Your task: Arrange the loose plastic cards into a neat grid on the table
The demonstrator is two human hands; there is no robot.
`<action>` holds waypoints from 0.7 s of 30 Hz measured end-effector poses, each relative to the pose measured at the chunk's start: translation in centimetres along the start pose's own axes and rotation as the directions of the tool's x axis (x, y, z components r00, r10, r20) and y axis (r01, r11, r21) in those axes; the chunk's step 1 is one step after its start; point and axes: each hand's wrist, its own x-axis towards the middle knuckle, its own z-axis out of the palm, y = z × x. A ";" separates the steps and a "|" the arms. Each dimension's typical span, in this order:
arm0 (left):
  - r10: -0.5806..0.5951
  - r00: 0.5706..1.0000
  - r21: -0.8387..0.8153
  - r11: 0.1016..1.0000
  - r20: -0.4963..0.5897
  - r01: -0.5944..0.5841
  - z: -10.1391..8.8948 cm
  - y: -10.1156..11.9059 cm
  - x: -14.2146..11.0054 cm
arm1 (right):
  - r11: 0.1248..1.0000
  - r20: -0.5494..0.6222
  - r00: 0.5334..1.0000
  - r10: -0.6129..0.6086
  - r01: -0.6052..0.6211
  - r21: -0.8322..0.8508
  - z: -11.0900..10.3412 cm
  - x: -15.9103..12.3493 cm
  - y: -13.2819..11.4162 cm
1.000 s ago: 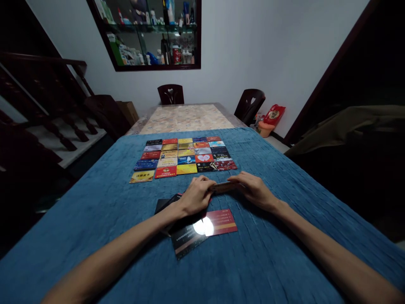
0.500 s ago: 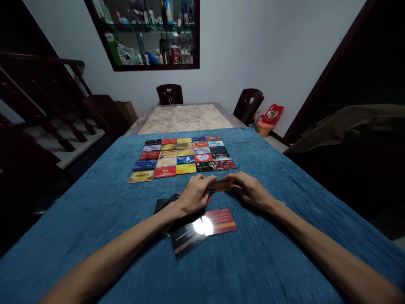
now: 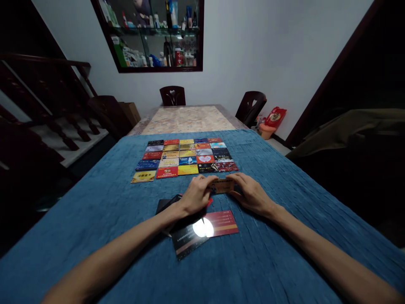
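Between my two hands a tan plastic card is held by its short ends, tilted up off the cloth. My left hand pinches its left end, and my right hand grips the right end. Under and beside my left wrist lie loose cards: a black card and a dark red card, both with a bright glare spot, plus darker ones partly hidden by my forearm. Just beyond my hands, colourful cards are laid in neat rows, with a gold card at the near left corner and a black VIP card near the tan card.
A blue cloth covers the near part of the table, and its patterned top shows at the far end. Dark wooden chairs stand around it. A red bag and an orange bin are on the floor at right.
The view has shifted slightly. Both hands still hold the tan card in nearly the same place, and my right fingers have moved a little along its top edge.
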 end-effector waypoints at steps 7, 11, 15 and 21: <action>0.001 0.999 -0.032 0.999 -0.040 -0.002 -0.5 -0.1 0.3 | 0.994 -0.085 0.995 -0.052 0.043 -0.102 -0.1 0.1 -0.1; 0.011 0.999 -0.032 0.999 -0.052 -0.012 -0.6 0.0 0.4 | 0.986 -0.126 0.990 -0.069 0.049 -0.157 -0.1 0.2 -0.2; 0.016 0.998 -0.013 1.000 -0.057 -0.016 -0.8 -0.1 0.5 | 0.982 -0.160 0.984 -0.078 0.049 -0.182 0.0 0.3 -0.5; 0.043 0.994 0.027 0.999 -0.101 -0.040 -1.3 -0.6 0.7 | 0.970 -0.215 0.974 -0.077 0.023 -0.243 0.0 0.6 -1.0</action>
